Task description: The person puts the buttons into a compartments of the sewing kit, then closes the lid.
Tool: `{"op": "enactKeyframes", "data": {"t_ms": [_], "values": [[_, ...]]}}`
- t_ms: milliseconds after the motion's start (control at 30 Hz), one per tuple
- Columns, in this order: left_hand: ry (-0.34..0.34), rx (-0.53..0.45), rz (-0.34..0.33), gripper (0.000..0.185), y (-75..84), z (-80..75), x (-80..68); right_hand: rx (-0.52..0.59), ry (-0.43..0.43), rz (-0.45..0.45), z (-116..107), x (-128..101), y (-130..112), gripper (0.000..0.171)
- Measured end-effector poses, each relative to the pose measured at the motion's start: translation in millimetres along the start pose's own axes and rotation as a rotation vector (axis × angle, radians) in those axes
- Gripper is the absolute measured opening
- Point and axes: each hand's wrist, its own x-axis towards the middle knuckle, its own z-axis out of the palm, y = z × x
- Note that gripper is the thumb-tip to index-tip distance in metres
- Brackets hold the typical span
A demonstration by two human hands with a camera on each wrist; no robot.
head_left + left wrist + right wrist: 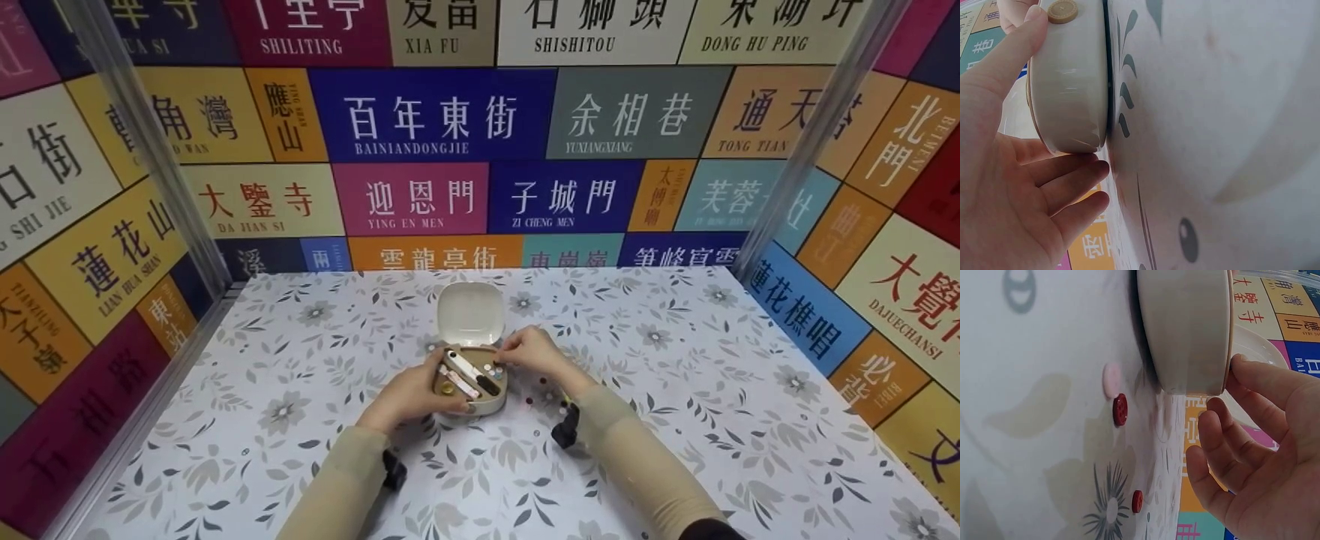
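Centrally, the box [471, 384] is gripped at its left by the left hand [409, 391], while the right hand [531, 350], fingers pinched with the contents unclear, is held over its upper-right edge.

A floral tablecloth [675, 420] with grey leaves and flowers covers the table. Behind the tablecloth's far edge rises a back wall [450, 150] of coloured street-name panels, and matching panelled walls stand at its left [67, 247] and right [892, 247] sides. Two metal posts [142, 150] rise from the tablecloth's far corners, leaning outward.
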Motion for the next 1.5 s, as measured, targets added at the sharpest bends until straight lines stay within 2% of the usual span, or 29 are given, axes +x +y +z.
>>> {"op": "enactKeyframes", "data": {"t_ms": [267,500,1033,1267,1500], "values": [[-0.001,-0.012,0.036,0.120,0.0,0.2,0.0,0.017,-0.004,-0.016,2.6,-1.4,0.5,0.009],[-0.004,-0.004,0.017,0.123,-0.1,-0.2,0.0,-0.006,0.007,-0.012,3.4,-0.8,0.5,0.008],[-0.004,-0.039,0.024,0.122,-0.2,-0.1,-0.5,-0.054,0.027,-0.014,5.7,0.0,-3.1,0.005],[0.010,0.033,0.044,0.121,-0.7,-0.4,-1.3,-0.115,0.052,-0.026,8.3,0.4,-3.2,0.009],[0.003,0.016,0.034,0.123,0.5,-0.8,-1.5,-0.127,0.064,-0.025,9.4,1.1,-2.7,0.009]]}}
